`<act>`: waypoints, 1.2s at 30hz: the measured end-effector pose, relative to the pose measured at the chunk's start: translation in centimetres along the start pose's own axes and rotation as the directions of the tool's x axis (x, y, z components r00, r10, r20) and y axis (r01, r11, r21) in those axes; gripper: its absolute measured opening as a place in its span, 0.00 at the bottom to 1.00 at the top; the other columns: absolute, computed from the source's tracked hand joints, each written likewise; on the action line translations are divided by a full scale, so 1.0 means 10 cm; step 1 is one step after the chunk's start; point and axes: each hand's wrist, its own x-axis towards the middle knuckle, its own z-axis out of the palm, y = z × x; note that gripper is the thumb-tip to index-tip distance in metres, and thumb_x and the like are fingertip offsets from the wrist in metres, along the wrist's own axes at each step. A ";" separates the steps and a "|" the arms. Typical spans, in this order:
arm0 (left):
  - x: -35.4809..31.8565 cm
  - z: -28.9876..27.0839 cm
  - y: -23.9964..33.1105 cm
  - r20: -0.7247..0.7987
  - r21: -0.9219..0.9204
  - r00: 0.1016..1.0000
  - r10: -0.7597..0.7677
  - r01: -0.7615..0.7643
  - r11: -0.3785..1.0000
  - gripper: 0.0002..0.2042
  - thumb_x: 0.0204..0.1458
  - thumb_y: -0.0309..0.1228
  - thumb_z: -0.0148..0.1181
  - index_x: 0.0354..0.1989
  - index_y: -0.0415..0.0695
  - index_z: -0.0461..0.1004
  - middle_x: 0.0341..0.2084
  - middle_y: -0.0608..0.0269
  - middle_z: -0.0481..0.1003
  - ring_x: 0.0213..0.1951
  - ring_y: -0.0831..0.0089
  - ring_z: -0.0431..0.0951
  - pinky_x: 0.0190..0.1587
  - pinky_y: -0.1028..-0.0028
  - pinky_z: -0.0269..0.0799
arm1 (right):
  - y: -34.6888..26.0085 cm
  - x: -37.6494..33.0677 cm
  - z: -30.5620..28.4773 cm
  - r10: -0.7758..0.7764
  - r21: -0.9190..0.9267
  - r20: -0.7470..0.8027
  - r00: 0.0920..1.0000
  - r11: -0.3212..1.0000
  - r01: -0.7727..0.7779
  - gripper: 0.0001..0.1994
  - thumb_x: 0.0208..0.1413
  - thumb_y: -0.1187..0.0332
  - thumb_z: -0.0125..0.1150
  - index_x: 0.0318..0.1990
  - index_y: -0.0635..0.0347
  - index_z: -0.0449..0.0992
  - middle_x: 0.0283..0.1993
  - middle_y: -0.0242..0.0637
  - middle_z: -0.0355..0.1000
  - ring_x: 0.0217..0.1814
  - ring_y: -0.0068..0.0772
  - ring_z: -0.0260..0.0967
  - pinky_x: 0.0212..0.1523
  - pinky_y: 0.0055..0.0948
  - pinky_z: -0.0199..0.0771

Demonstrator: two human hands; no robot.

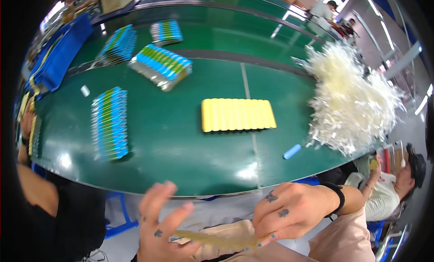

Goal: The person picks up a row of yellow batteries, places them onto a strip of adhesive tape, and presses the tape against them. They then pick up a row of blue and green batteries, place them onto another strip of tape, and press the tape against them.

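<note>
Toward seven o'clock the left hand is blurred and cut by the lower edge, so its contact with the pale yellow strip at six o'clock is unclear. The strip is smeared, its right end hidden by the right hand at five o'clock. At eight o'clock the dark rim crops a co-worker's arm. What two people near half past one handle is too small to tell.

On the table, 4 packs lie left of 1 block, strips right.
</note>
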 end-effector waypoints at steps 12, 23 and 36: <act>0.50 0.75 -0.19 0.229 0.151 0.887 0.401 -0.439 0.886 0.13 0.47 0.25 0.63 0.42 0.51 0.84 0.49 0.70 0.80 0.54 0.63 0.76 0.60 0.60 0.67 | 0.38 -1.14 0.04 -0.063 -0.651 -0.381 0.922 0.726 -0.219 0.15 0.41 0.79 0.66 0.41 0.62 0.82 0.45 0.39 0.79 0.46 0.42 0.79 0.45 0.37 0.81; 0.45 0.73 -0.13 0.505 0.272 0.838 0.209 -0.384 0.882 0.16 0.45 0.35 0.68 0.43 0.47 0.82 0.51 0.66 0.77 0.55 0.59 0.73 0.61 0.52 0.65 | 0.62 -1.35 0.04 0.158 -0.622 -0.319 0.934 0.709 -0.332 0.13 0.42 0.77 0.65 0.39 0.59 0.81 0.48 0.35 0.77 0.57 0.47 0.73 0.60 0.49 0.71; 0.68 0.81 -0.54 0.054 -0.286 0.998 -0.011 0.026 0.958 0.09 0.43 0.21 0.67 0.35 0.41 0.81 0.29 0.59 0.81 0.35 0.61 0.81 0.41 0.67 0.74 | 0.77 -1.08 -0.04 0.287 -0.708 -0.345 0.894 0.546 -0.448 0.10 0.53 0.66 0.68 0.33 0.56 0.70 0.22 0.34 0.70 0.20 0.40 0.72 0.20 0.39 0.69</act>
